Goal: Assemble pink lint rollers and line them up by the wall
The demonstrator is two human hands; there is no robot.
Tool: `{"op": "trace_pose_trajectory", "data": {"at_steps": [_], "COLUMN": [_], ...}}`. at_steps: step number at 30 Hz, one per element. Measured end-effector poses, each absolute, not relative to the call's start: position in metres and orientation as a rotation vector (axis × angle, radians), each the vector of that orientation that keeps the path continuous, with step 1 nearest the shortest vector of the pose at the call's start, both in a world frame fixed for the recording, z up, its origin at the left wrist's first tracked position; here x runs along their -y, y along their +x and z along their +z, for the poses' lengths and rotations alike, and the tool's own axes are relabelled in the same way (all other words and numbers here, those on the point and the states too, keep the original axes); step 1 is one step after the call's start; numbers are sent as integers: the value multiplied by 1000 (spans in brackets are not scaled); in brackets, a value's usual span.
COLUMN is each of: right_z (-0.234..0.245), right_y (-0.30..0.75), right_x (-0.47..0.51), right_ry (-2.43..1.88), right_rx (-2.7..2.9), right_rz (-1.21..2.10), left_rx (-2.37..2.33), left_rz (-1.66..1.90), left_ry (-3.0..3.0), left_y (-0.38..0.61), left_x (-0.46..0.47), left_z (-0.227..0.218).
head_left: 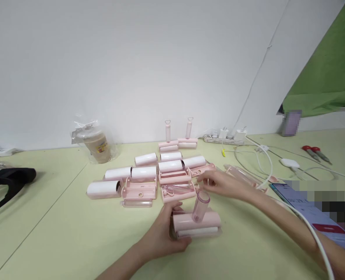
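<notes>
My left hand [172,231] is wrapped round the left end of a pink lint roller [196,221], close to the table. Its clear pink handle tube [201,206] points up with an open top, and a white sticky roll shows along its lower side. My right hand [216,182] is at the right edge of the pink parts, fingers bent together beside a pink lint roller frame [178,196]. What its fingertips pinch, if anything, is too small to make out. Around it lie white sticky rolls [104,189], another pink frame [139,190] and a clear handle tube [136,203].
Two lint rollers with heart-topped handles [168,134] stand by the wall. A bagged drink cup [98,146] is at left, near a black strap [11,181]. To the right are a power strip [223,139], white cables [270,163], a phone [307,214] and red-handled tools [315,152].
</notes>
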State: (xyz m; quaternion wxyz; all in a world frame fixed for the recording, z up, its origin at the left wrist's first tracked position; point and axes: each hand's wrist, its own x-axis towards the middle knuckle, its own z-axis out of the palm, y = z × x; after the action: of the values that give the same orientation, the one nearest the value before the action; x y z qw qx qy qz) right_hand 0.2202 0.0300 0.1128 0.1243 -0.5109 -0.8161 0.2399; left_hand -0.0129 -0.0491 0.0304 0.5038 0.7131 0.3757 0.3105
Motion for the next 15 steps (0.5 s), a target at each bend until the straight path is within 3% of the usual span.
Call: {"op": "trace_pose_trajectory", "data": {"at_steps": [6, 10, 15], "right_z": [56, 52, 70], "right_y": [223, 232, 233], "right_x": [-19, -30, -31], "right_ry": [-1524, -1491, -1295], "right_rx": [2132, 1960, 1804], "right_rz": [650, 770, 981], "left_rx": [-917, -1129, -1044], "left_rz": [791, 1031, 1147], "left_ry": [1687, 1655, 1851], "left_y": [-14, -16, -1], "left_x": [46, 41, 46], "left_z": [27, 36, 79]}}
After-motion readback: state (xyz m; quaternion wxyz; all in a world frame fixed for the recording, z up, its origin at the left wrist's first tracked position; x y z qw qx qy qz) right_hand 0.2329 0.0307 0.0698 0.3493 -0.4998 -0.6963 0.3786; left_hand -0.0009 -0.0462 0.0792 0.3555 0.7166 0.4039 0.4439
